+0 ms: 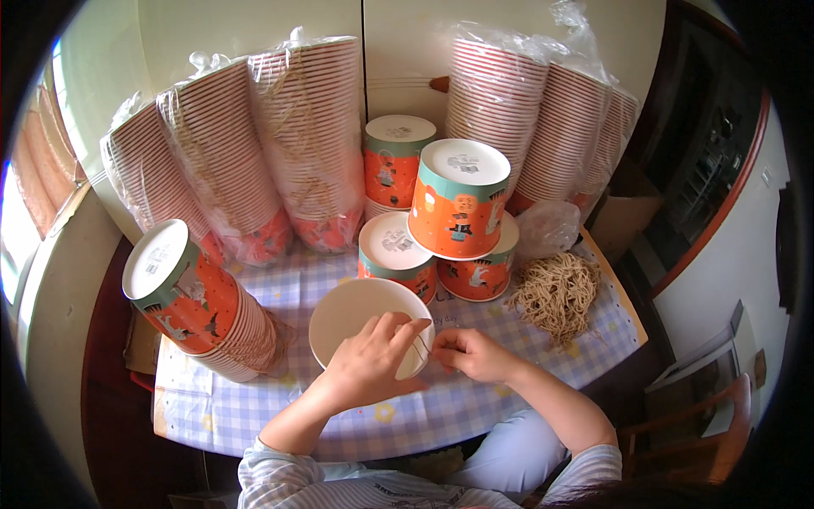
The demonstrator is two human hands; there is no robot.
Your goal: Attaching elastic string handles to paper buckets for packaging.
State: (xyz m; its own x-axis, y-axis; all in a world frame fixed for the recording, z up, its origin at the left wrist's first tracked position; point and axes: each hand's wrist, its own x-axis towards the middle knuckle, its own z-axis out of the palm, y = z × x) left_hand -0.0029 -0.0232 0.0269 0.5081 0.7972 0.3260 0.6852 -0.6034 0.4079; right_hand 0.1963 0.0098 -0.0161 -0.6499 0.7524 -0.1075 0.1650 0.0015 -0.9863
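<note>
A paper bucket (341,316) stands before me with its white inside facing up. Over its near right side is my left hand (370,355), thumb and fingers apart. A thin pale string (419,346) shows by the bucket's right rim, between my hands. My right hand (471,355) is closed, thumb and fingers pinching the string just beside that rim. Whether the string touches my left fingers is hard to make out. A tangled heap of beige string (555,295) lies on the table to the right.
Upside-down orange and green buckets (460,208) are piled behind the open one. A leaning stack of nested buckets (199,301) is at the left. Tall bagged bucket stacks (309,140) line the back. A checked cloth (254,416) covers the table; a wooden chair (704,424) stands right.
</note>
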